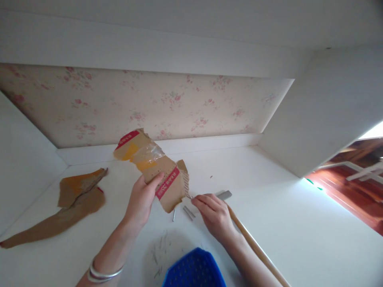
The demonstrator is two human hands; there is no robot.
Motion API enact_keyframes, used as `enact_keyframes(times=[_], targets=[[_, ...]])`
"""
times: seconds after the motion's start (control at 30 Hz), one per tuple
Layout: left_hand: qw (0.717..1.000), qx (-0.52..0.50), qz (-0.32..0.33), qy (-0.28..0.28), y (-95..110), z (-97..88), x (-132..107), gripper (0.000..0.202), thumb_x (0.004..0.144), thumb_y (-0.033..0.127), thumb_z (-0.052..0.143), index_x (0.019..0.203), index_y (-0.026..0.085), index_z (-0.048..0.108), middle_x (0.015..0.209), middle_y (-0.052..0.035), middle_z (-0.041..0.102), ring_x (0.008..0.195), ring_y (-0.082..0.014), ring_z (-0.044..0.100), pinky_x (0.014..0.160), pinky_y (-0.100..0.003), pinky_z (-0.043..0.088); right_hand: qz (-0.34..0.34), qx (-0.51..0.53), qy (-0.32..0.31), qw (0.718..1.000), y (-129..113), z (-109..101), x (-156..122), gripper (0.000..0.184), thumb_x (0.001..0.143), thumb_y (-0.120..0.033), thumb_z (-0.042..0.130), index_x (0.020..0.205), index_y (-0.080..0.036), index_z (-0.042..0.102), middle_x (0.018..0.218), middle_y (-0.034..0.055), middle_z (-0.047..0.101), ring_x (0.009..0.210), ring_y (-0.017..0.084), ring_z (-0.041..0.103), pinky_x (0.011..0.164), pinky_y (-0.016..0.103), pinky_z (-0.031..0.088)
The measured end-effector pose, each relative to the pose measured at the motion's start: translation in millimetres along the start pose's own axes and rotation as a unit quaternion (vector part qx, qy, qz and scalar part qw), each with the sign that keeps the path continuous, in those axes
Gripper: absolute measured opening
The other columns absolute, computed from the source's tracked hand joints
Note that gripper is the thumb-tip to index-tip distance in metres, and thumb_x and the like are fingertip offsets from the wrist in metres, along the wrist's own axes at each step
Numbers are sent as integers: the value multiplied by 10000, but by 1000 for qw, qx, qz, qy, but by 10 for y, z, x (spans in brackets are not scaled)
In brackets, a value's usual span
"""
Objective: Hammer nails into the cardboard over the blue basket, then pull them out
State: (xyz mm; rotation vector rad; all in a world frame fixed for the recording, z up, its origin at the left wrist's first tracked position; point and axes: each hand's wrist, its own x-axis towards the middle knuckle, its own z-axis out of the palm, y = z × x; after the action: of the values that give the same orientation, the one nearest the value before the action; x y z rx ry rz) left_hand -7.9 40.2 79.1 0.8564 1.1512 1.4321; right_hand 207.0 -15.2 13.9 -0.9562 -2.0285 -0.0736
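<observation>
My left hand [140,199] grips a torn strip of brown cardboard [167,169] with its thumb on top. The strip carries red bands with print, yellow patches and clear tape, and several small holes dot it near my thumb. At its ragged right edge, my right hand [214,213] pinches a thin metal nail [189,196], whose tip touches or enters the cardboard's corrugations. Loose nails [188,214] lie on the white surface below. A hammer with a grey head [225,195] and a wooden handle [254,243] lies behind and beside my right forearm.
A blue perforated plastic basket [196,267] stands at the bottom middle. Several small dark slivers [158,251] are scattered left of it. Another torn cardboard piece [80,199] lies at left. White panels [314,103] and floral wallpaper [176,107] enclose the white surface [299,235].
</observation>
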Motion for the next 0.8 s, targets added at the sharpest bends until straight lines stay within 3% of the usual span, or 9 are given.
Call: enact_keyframes(times=[0.17, 0.33, 0.43, 0.53, 0.67, 0.8], targets=[[994, -95, -50, -3, 26, 26, -3, 334, 739, 236, 819, 1040, 153, 699, 1072, -98, 772, 974, -262, 745, 821, -359, 610, -61, -12, -128, 990, -25, 227, -12, 238, 1003, -69, 503, 998, -189, 709, 916, 66, 780, 807, 219, 692, 695, 323, 539], [988, -124, -77, -53, -33, 77, -74, 419, 772, 213, 810, 1166, 179, 671, 1167, -96, 750, 1049, -261, 727, 860, -357, 608, -35, -2, -181, 983, -69, 260, -17, 164, 970, -141, 582, 870, -208, 694, 838, 54, 752, 782, 223, 666, 690, 328, 525], [982, -136, -102, -84, -51, 124, -135, 390, 795, 205, 792, 1164, 162, 674, 1171, -110, 749, 1060, -265, 723, 885, -367, 602, 0, 24, -165, 986, -59, 271, -58, 196, 969, -277, 629, 791, -223, 690, 771, 39, 742, 735, 218, 663, 690, 332, 526], [974, -144, -137, -110, -65, 185, -208, 371, 805, 194, 780, 1158, 143, 678, 1165, -125, 751, 1066, -278, 721, 901, -381, 597, 75, 60, -107, 990, -41, 284, -86, 304, 1004, -271, 535, 741, -220, 680, 771, 57, 745, 751, 223, 684, 698, 340, 543], [965, -129, -194, -124, -127, 265, -311, 396, 807, 186, 771, 1187, 127, 677, 1142, -143, 758, 1049, -295, 727, 880, -395, 603, 168, 128, -35, 977, -54, 240, -59, 255, 1040, -296, 476, 968, -191, 697, 955, 82, 765, 830, 207, 721, 698, 330, 596], [957, -111, -219, -156, -198, 307, -393, 367, 826, 206, 762, 1179, 139, 689, 1156, -133, 756, 1032, -284, 732, 855, -369, 602, 193, 182, -8, 964, -56, 179, -54, 315, 1006, -481, 575, 1039, -194, 698, 883, 22, 761, 661, 137, 702, 598, 282, 592]])
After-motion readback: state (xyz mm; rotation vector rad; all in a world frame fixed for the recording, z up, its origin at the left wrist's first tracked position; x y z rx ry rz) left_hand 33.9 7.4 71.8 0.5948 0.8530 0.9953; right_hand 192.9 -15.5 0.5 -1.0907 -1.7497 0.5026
